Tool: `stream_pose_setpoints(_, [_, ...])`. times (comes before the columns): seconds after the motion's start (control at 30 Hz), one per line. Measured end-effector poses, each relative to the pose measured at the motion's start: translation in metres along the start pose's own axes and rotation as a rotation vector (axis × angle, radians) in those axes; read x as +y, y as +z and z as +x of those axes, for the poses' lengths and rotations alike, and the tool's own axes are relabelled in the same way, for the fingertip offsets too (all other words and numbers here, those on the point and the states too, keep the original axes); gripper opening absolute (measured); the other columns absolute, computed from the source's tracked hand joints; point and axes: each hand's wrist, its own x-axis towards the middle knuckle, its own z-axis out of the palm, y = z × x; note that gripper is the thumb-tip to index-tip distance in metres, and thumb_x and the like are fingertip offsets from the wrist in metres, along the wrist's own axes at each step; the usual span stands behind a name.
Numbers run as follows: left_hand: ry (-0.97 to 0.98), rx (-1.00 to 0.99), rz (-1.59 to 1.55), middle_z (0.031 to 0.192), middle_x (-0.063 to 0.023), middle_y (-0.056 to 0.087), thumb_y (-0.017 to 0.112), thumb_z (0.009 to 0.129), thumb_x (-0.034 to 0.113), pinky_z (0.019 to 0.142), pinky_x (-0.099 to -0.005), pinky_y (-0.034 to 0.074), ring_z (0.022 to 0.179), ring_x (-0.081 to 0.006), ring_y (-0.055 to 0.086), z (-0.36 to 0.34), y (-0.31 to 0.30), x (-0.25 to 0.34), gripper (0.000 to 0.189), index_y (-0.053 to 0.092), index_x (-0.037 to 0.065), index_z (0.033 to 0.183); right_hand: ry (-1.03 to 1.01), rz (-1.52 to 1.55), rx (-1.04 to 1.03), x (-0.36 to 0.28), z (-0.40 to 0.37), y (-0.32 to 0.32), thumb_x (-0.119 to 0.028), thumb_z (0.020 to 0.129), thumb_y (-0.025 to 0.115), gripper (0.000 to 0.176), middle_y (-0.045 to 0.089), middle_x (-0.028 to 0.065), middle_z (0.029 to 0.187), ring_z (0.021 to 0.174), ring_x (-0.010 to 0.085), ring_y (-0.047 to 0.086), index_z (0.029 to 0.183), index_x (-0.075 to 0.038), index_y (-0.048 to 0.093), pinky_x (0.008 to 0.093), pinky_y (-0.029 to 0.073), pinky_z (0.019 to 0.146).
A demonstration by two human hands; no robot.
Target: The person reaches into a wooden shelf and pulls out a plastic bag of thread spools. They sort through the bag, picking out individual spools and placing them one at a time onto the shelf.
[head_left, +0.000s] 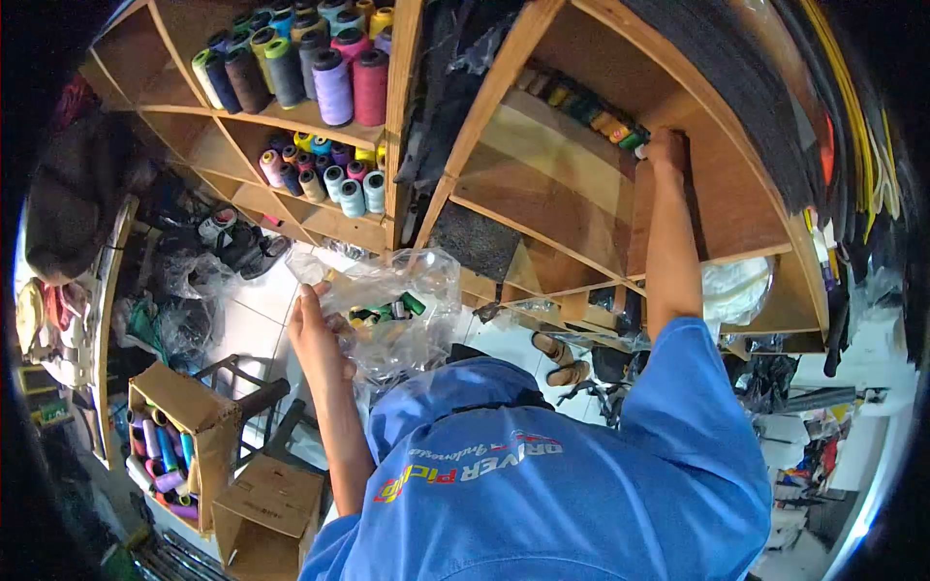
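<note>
My left hand [318,334] is closed on the edge of a clear plastic bag [431,281], holding it up in front of my chest. Inside the bag lie several small thread spools [392,310], green, black and yellowish. Reaching far into a wooden shelf compartment, my right hand [665,152] has its fingers closed on a small thread spool [640,151] with a pale end. That spool sits at the near end of a row of small spools [591,114] in orange, green and dark colours. My fingertips there are partly hidden.
Large thread cones [331,87] fill a shelf at upper left, with smaller cones [351,197] below. A cardboard box [199,407] of spools stands at lower left beside another cardboard box [266,499]. Dark strips [736,107] hang at right. Sandals [567,373] lie on the floor.
</note>
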Motion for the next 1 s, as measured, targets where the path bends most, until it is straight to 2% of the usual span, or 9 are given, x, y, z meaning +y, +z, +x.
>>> stream_pose_setpoints(0.17, [0.014,0.054,-0.013,0.065,0.0,0.049,0.049,0.093,0.04,0.044,-0.0212,0.03,0.048,-0.0049,0.038,0.003,-0.01,-0.009,0.041,0.059,0.0,0.097,-0.003,0.071,0.099,0.026,0.053,0.059,-0.016,0.064,0.077,0.035,0.063,0.0221,0.099,0.095,0.0351,0.061,0.093,-0.001,0.065,0.0407,0.05,0.08])
stream_pose_setpoints(0.27, [0.012,0.044,-0.012,0.064,0.001,0.048,0.049,0.093,0.041,0.044,-0.0211,0.029,0.048,-0.0044,0.037,0.006,-0.014,-0.013,0.042,0.059,0.001,0.097,0.01,0.068,0.095,0.01,0.032,0.038,-0.013,0.068,0.074,0.03,0.063,0.0236,0.099,0.095,0.0357,0.061,0.093,0.0,0.065,0.0407,0.05,0.079])
stream_pose_setpoints(0.37, [0.004,0.043,-0.006,0.063,0.0016,0.047,0.048,0.093,0.042,0.044,-0.0208,0.028,0.047,-0.0043,0.036,0.007,-0.013,-0.011,0.042,0.059,0.001,0.097,-0.022,0.041,0.044,0.002,0.023,0.028,-0.012,0.084,0.05,0.023,0.061,0.0248,0.103,0.097,0.0359,0.061,0.095,0.001,0.065,0.0412,0.05,0.081])
stream_pose_setpoints(0.5, [-0.014,0.087,0.0,0.063,0.0015,0.047,0.048,0.093,0.041,0.044,-0.02,0.028,0.046,-0.0044,0.035,0.003,-0.006,-0.005,0.041,0.059,0.002,0.097,0.134,0.149,0.165,0.009,0.047,0.065,-0.012,0.071,0.071,0.027,0.062,0.0252,0.098,0.094,0.0353,0.062,0.094,0.001,0.064,0.0417,0.05,0.078])
stream_pose_setpoints(0.67, [0.002,0.101,-0.012,0.06,0.0016,0.046,0.047,0.093,0.041,0.041,-0.0211,0.025,0.046,-0.0054,0.035,0.007,-0.008,-0.007,0.039,0.059,0.004,0.097,-0.053,-0.011,0.055,0.012,0.045,0.046,-0.018,0.07,0.072,0.027,0.063,0.0252,0.09,0.088,0.0356,0.063,0.089,0.001,0.066,0.0415,0.05,0.077])
stream_pose_setpoints(0.77, [0.025,0.128,-0.035,0.059,0.0015,0.046,0.047,0.093,0.041,0.04,-0.021,0.024,0.045,-0.0052,0.035,0.014,-0.007,-0.013,0.039,0.059,0.004,0.097,-0.124,-0.039,0.294,0.025,0.054,0.056,-0.024,0.07,0.072,0.028,0.065,0.0218,0.088,0.085,0.0343,0.064,0.084,-0.001,0.067,0.0411,0.05,0.075])
stream_pose_setpoints(0.87, [0.02,0.106,-0.013,0.061,0.0009,0.046,0.048,0.093,0.041,0.04,-0.0214,0.025,0.045,-0.0056,0.035,0.018,-0.004,-0.012,0.039,0.059,0.004,0.096,-0.204,-0.103,0.01,0.002,0.019,0.0,-0.031,0.07,0.072,0.031,0.066,0.0174,0.088,0.084,0.0323,0.064,0.08,-0.002,0.068,0.0392,0.05,0.073])
stream_pose_setpoints(0.93, [-0.031,0.046,0.013,0.07,-0.0018,0.05,0.049,0.093,0.042,0.043,-0.0223,0.031,0.049,-0.0068,0.039,0.016,-0.009,-0.008,0.039,0.059,0.004,0.096,-0.209,0.014,0.044,-0.002,0.006,0.003,-0.034,0.069,0.072,0.033,0.066,0.015,0.088,0.084,0.0308,0.064,0.083,-0.003,0.068,0.0376,0.05,0.073])
stream_pose_setpoints(1.0, [-0.004,0.064,0.019,0.066,-0.0005,0.048,0.048,0.093,0.041,0.043,-0.0214,0.03,0.047,-0.0063,0.038,0.017,-0.004,-0.008,0.039,0.059,0.004,0.096,-0.192,0.069,0.071,0.002,0.01,0.014,-0.036,0.069,0.072,0.034,0.067,0.014,0.089,0.084,0.03,0.064,0.085,-0.005,0.069,0.0369,0.051,0.074])
